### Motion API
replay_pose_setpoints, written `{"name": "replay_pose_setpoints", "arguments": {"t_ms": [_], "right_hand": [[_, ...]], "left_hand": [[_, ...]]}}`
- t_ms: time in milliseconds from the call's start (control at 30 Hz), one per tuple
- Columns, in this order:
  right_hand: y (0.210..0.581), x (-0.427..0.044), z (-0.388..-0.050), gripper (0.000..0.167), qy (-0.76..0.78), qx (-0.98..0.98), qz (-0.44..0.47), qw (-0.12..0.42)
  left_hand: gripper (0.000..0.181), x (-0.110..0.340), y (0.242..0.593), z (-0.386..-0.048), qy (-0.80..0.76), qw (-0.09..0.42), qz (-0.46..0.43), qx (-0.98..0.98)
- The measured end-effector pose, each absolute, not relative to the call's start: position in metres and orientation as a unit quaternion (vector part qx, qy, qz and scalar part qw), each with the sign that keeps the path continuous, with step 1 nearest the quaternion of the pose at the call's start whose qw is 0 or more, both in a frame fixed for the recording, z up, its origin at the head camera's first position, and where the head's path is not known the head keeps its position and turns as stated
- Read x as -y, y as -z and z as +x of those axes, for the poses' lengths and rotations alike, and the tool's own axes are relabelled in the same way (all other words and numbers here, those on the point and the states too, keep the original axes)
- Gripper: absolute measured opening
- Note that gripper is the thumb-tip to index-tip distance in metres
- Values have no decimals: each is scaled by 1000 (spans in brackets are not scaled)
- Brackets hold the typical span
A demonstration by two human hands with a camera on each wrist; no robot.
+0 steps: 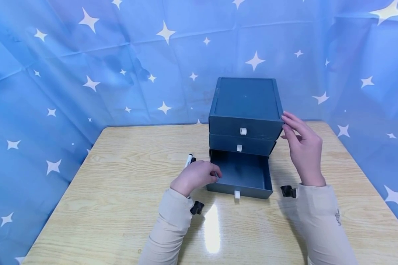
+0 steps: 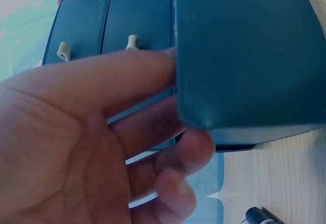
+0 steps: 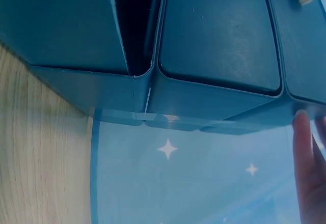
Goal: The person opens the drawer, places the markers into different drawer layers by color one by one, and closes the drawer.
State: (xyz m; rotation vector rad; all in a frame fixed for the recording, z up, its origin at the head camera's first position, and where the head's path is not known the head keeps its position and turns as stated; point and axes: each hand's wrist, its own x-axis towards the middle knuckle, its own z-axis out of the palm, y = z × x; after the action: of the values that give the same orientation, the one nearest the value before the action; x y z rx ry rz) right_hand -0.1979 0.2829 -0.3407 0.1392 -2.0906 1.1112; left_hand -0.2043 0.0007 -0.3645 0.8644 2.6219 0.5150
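Note:
A dark blue cabinet (image 1: pixel 245 97) of three stacked drawers stands on the table, with a small pale pull tab on each drawer front. Its bottom drawer (image 1: pixel 248 194) is pulled out, and no object shows inside the visible part. My left hand (image 1: pixel 196 176) pinches the left wall of that drawer; in the left wrist view its thumb and index area (image 2: pixel 137 76) partly disappear behind the drawer's edge. At the upper right corner of the cabinet, my right hand (image 1: pixel 303 151) touches the side with fairly straight fingers (image 3: pixel 304 142). The upper two drawers are closed.
Markers, one with a white barrel (image 1: pixel 188 160), lie on the wooden table (image 1: pixel 119 184) just left of the cabinet, partly hidden by my left hand. A blue curtain with white stars (image 1: pixel 136 66) hangs behind and along both sides.

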Motion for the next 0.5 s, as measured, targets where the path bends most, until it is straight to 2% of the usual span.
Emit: {"name": "replay_pose_setpoints", "arguments": {"t_ms": [333, 500], "right_hand": [[341, -283, -199, 32, -433, 818, 57, 375], [341, -283, -198, 32, -432, 819, 54, 374]], "left_hand": [[7, 11, 362, -211, -226, 149, 283, -920], [10, 16, 360, -214, -231, 155, 269, -922]]}}
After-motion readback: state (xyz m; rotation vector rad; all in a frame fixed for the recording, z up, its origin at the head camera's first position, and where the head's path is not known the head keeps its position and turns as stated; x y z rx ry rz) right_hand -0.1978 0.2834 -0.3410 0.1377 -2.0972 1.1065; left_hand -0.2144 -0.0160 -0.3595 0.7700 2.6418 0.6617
